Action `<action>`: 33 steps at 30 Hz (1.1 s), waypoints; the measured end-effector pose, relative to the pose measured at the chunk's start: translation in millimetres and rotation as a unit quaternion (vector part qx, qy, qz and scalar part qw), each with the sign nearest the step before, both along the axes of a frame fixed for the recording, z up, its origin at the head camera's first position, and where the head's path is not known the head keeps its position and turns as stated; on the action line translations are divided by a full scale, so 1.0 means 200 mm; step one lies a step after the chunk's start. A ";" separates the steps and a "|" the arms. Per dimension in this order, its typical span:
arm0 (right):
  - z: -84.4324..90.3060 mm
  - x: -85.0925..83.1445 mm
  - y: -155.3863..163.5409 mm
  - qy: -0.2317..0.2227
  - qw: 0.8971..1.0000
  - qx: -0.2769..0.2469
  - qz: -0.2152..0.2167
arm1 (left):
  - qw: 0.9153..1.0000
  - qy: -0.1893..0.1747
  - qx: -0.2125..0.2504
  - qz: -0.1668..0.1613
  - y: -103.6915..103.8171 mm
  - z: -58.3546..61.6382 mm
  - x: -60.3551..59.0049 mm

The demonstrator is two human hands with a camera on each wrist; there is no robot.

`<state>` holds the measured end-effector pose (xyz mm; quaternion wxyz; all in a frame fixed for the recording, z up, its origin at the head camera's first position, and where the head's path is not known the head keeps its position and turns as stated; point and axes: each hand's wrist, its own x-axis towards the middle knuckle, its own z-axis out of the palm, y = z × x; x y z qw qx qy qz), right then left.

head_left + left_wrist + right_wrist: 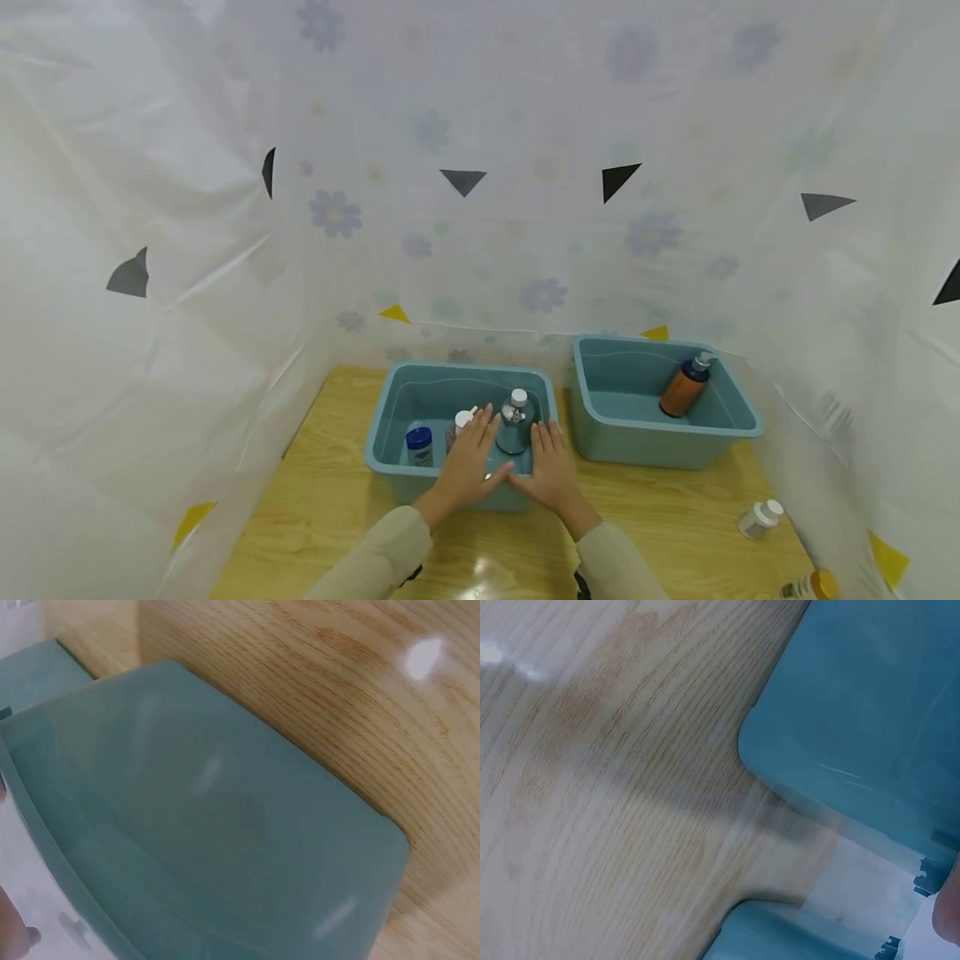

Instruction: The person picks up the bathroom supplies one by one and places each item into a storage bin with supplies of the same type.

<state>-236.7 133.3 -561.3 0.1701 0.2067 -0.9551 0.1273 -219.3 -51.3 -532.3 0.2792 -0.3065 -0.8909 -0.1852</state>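
Right now a clear bottle with a white cap (516, 421) stands upright inside the left teal bin (397, 392), near its front wall. Both hands hover flat and relaxed over that wall, holding nothing: the left hand (468, 465) just left of the bottle, the right hand (552, 472) just right. A blue-capped jar (419, 443) stands further left in the bin. The second bin (738, 408) holds an orange pump bottle (683, 387).

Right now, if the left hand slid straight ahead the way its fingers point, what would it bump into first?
Probably the white-capped bottle in the near bin; the left hand points right at it, though depth is unclear.
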 end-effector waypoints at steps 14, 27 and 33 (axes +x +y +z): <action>-0.01 0.00 0.03 -0.013 0.999 -0.034 0.017 | 0.993 -0.089 -0.073 0.021 0.04 -0.04 0.02; -0.04 0.06 0.15 0.000 0.993 -0.106 0.059 | 0.982 -0.159 -0.096 0.028 0.06 -0.03 0.03; -0.09 0.12 0.31 -0.005 0.990 -0.138 0.017 | 0.982 -0.165 -0.090 0.020 0.08 -0.03 0.05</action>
